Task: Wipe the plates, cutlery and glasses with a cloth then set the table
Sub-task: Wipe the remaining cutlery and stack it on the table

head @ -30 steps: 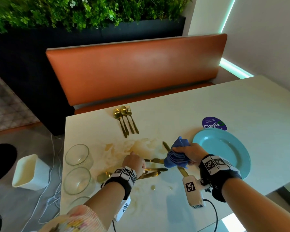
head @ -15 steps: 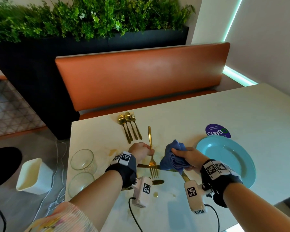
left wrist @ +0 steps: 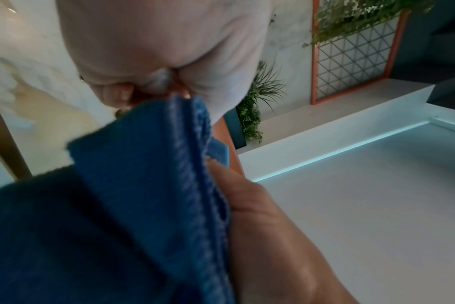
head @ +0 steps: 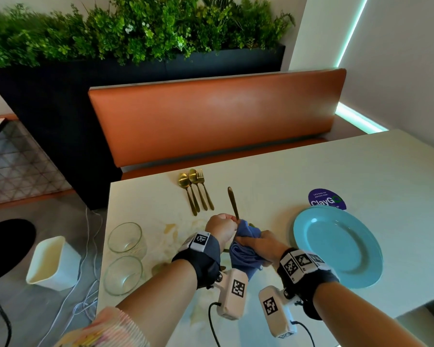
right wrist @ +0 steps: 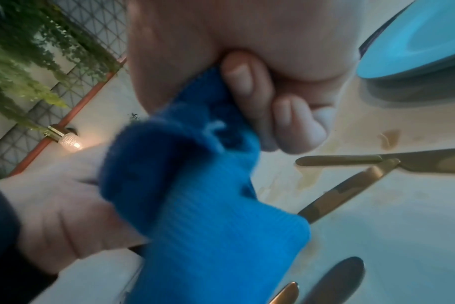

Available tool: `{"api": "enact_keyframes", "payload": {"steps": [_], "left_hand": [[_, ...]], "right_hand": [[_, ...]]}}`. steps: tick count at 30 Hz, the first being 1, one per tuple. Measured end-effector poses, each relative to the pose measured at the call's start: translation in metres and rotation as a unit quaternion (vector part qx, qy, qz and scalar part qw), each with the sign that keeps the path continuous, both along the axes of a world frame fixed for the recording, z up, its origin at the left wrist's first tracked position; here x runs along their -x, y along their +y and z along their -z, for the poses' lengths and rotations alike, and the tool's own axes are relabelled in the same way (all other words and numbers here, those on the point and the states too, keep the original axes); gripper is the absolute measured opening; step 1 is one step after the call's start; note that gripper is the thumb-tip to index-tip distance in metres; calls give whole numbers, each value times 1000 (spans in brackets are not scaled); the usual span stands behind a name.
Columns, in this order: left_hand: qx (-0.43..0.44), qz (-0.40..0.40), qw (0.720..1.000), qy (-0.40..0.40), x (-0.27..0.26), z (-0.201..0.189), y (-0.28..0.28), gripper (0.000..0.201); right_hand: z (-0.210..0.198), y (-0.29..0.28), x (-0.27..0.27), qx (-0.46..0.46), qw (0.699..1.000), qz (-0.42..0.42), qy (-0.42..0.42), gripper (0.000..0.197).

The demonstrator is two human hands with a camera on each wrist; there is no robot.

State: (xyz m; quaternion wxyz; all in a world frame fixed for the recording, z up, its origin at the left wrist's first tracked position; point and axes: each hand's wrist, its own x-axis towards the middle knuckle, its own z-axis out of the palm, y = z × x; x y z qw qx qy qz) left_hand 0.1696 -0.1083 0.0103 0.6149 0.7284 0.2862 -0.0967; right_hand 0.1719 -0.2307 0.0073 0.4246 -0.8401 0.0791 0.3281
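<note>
Blue cloth (right wrist: 208, 236), soft ribbed knit with a fuzzy nap. Cutlery handle (head: 233, 202) gleams brushed gold metal, same for the spoons and fork (head: 195, 190). Turquoise plate (head: 336, 246) is glossy glazed; two glasses (head: 124, 237) clear; bench (head: 311, 169) smooth, pale, matt, with stains.

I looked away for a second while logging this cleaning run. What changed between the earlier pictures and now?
The left hand picked a gold fork off the pile and raised it, handle pointing away. The right hand, holding the blue cloth, moved left and wrapped it round the fork's tine end. The turquoise plate, two glasses and three set-aside gold pieces stayed put.
</note>
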Motion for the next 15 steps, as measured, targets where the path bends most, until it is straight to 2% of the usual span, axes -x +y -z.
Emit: {"api": "enact_keyframes", "payload": {"steps": [1,4,7,9,10,11,12,14,15], "left_hand": [[4,-4,1000,-5,1,-2,-2,4],[4,-10,1000,-15,-1,0,-6,18],[-6,-23,1000,-11,-2,-3,-7,9],[-21,8,1000,4,-3,-6,-5,11],[-72,47,996,16,-4,-7,-2,15],[-159,88,983,26,-4,-9,1,23],[-266,116,957,22,-5,-10,6,39],[-417,190,888,-40,-3,-15,18,67],[-466,245,847,-75,-3,-17,23,67]], "right_hand": [[1,-4,0,-4,1000,-10,-2,39],[-1,-10,-1,7,999,-23,-36,34],[-9,-10,-4,74,994,-32,-75,36],[-20,-14,-5,103,987,-69,-101,34],[-24,-17,-6,128,979,-110,-111,31],[-28,-20,-8,154,970,-147,-116,26],[-33,-25,-10,172,963,-171,-121,22],[-35,-35,-17,188,957,-191,-110,28],[-35,-40,-21,194,955,-197,-110,34]]}}
